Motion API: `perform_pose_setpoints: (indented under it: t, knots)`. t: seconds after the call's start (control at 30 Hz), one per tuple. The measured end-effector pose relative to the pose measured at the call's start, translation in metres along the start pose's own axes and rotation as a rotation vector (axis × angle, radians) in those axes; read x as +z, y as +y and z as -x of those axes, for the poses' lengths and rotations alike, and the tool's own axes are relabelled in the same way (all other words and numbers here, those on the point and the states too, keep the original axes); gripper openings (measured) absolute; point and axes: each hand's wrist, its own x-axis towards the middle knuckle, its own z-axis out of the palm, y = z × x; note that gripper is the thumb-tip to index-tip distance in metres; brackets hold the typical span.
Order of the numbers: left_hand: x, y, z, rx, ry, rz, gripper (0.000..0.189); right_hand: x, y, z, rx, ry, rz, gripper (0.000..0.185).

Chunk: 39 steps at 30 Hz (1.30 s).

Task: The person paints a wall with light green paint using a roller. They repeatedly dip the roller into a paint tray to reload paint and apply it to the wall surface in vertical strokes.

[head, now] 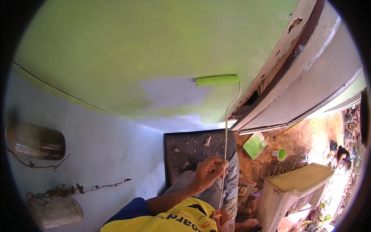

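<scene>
A paint roller, its sleeve coated in green paint, lies against the wall, which is mostly green with a pale lilac patch below the roller. The roller's long thin metal rod bends down toward me. One hand, at the end of the outstretched bare arm, pinches the rod about midway; by its side of the body I take it for my left hand. Low in the view, my right hand is closed around the orange handle end, partly cut off by the lower edge.
A dark, debris-strewn cushioned surface is under me. Right of it are a paint tray, a bucket of green paint and a concrete block structure. A person bends at far right. Hanging glass containers are left.
</scene>
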Motion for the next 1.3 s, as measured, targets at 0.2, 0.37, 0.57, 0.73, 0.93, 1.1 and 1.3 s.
perform_pose_setpoints:
  t: [0.2, 0.37, 0.57, 0.73, 0.93, 1.1, 1.3]
  knots:
    - [-0.010, -0.033, 0.002, -0.079, 0.025, 0.042, 0.011, 0.005, 0.023, 0.001, -0.013, -0.008, 0.018, 0.050]
    - [-0.020, -0.061, 0.003, -0.129, 0.061, 0.044, 0.013, 0.008, 0.030, 0.002, -0.007, -0.018, 0.046, 0.055]
    - [-0.037, -0.099, -0.001, -0.212, 0.107, 0.064, 0.015, 0.016, 0.037, -0.007, 0.022, -0.026, -0.025, 0.057]
    - [-0.028, -0.077, 0.002, -0.165, 0.054, 0.098, 0.015, 0.031, 0.029, 0.003, -0.041, 0.217, -0.005, 0.052]
    - [-0.009, -0.014, 0.000, -0.043, -0.031, -0.021, 0.015, 0.012, -0.005, -0.005, -0.096, 0.045, -0.094, 0.050]
    - [-0.007, -0.021, -0.002, -0.016, -0.037, 0.009, 0.015, 0.012, -0.013, -0.015, -0.092, 0.044, -0.185, 0.050]
    - [-0.035, -0.111, -0.006, -0.135, 0.017, 0.025, 0.018, 0.008, 0.053, -0.024, 0.065, -0.013, -0.176, 0.039]
